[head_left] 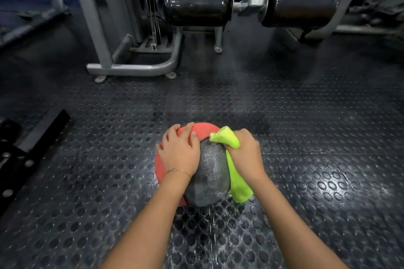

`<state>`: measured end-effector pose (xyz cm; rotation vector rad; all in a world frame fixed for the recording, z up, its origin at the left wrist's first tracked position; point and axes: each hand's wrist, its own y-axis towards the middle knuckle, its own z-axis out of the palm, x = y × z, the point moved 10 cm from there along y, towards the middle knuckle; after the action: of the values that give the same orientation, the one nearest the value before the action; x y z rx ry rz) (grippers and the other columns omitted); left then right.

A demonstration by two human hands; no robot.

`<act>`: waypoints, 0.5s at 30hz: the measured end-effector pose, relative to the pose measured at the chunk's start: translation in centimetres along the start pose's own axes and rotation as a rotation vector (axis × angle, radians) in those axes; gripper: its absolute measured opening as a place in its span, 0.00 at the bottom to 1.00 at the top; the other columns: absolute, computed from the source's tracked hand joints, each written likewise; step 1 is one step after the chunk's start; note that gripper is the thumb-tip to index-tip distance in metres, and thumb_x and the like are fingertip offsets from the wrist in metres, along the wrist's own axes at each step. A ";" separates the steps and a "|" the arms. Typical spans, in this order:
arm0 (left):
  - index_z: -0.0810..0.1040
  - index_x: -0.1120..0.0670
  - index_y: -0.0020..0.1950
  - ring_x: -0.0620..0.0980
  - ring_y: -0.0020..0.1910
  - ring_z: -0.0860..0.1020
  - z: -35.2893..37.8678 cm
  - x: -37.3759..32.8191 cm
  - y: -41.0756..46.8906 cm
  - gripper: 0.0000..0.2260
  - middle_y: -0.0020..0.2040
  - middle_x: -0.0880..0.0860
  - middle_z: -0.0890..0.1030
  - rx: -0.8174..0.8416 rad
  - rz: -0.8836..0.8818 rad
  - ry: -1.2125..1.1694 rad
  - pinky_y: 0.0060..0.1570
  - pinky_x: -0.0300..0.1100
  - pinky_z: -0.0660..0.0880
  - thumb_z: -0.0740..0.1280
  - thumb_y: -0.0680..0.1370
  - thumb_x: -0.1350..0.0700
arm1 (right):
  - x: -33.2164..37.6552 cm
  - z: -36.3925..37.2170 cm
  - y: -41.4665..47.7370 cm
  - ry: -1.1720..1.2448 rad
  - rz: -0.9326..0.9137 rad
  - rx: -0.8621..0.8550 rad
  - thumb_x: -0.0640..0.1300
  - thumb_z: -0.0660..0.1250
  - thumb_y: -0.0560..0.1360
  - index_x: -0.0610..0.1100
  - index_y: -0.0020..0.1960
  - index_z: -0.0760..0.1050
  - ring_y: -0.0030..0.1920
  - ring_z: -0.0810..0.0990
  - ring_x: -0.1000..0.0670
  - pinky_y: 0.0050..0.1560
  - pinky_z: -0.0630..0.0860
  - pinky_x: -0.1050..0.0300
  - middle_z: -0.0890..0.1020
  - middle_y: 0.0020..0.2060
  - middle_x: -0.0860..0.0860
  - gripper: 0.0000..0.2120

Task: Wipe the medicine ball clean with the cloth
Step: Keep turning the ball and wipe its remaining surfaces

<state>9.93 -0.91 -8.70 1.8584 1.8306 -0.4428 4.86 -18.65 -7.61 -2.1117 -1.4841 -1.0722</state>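
Note:
A red and black medicine ball rests on the studded rubber floor just in front of me. My left hand lies flat on its red upper left side, fingers spread, holding it steady. My right hand is closed around a bright yellow-green cloth and presses it against the ball's right side. One end of the cloth sticks up above my fist and the other hangs down to the floor. The ball's black panel looks dusty.
The dark studded floor mat has wet, pale specks below the ball. A grey machine frame stands ahead to the left, with two black roller pads behind. A black metal bar lies at the left edge.

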 end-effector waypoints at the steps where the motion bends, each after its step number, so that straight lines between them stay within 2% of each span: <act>1: 0.69 0.41 0.69 0.53 0.71 0.63 0.2 0.0 0.0 0.18 0.71 0.50 0.67 0.009 0.014 0.003 0.69 0.53 0.58 0.54 0.80 0.47 | 1.1 0.2 -1.1 -0.013 -0.073 0.022 0.40 0.67 0.72 0.48 0.32 0.72 0.39 0.73 0.45 0.38 0.66 0.53 0.72 0.36 0.49 0.11; 4: 0.68 0.41 0.70 0.52 0.73 0.61 0.2 0.3 -0.4 0.17 0.73 0.48 0.65 0.018 0.043 0.005 0.71 0.52 0.57 0.54 0.81 0.48 | 2.0 0.3 -1.3 -0.031 -0.158 0.079 0.40 0.68 0.72 0.42 0.38 0.77 0.39 0.74 0.47 0.39 0.65 0.55 0.71 0.35 0.51 0.04; 7: 0.68 0.39 0.69 0.53 0.71 0.62 0.0 0.4 -0.8 0.17 0.72 0.46 0.66 0.025 0.027 -0.016 0.70 0.52 0.57 0.55 0.81 0.47 | 0.8 0.2 1.6 -0.085 -0.021 0.055 0.46 0.67 0.73 0.39 0.39 0.75 0.41 0.75 0.43 0.37 0.62 0.54 0.73 0.38 0.46 0.10; 9: 0.69 0.38 0.68 0.53 0.69 0.62 -0.1 0.6 -0.8 0.17 0.71 0.46 0.66 0.041 0.025 -0.020 0.69 0.52 0.57 0.55 0.80 0.46 | 0.7 0.1 1.9 -0.105 0.004 0.019 0.44 0.66 0.73 0.39 0.39 0.76 0.44 0.76 0.40 0.37 0.64 0.54 0.75 0.39 0.43 0.09; 12: 0.71 0.38 0.67 0.53 0.67 0.64 -0.6 1.3 -0.6 0.16 0.69 0.46 0.69 0.016 0.018 -0.091 0.67 0.51 0.60 0.57 0.80 0.47 | 2.5 0.7 -1.7 -0.088 -0.155 0.052 0.38 0.66 0.72 0.44 0.40 0.77 0.43 0.74 0.45 0.39 0.63 0.55 0.69 0.36 0.53 0.03; 15: 0.72 0.37 0.65 0.52 0.66 0.65 -0.5 1.2 -0.3 0.15 0.68 0.45 0.69 0.018 0.034 -0.106 0.67 0.49 0.60 0.57 0.80 0.48 | 3.6 0.6 -4.0 -0.049 -0.261 0.117 0.34 0.67 0.69 0.46 0.45 0.80 0.44 0.73 0.48 0.43 0.67 0.56 0.70 0.39 0.56 0.10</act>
<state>9.63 0.38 -9.01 1.8388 1.7288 -0.5376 2.06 -14.38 -5.88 -1.9157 -1.8382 -0.9980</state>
